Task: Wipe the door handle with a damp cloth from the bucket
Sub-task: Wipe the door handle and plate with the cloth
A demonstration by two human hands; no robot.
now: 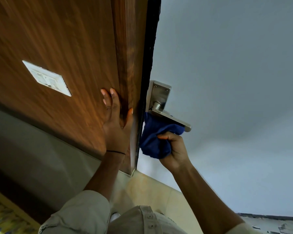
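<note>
You see a wood-grain door (66, 39) with a smooth, faintly glossy finish, and a brushed metal handle (169, 118) with a satin sheen on its backplate (160, 95). The blue cloth (155, 141) looks soft and nappy. The switch plate (46, 78) looks like glossy white plastic.

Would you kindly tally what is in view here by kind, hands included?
Hands: 2 (left hand, right hand)
Cloths: 1 (blue cloth)
Door handles: 1 (door handle)
Doors: 1 (door)
Switch plates: 1 (switch plate)
Total: 6
</note>
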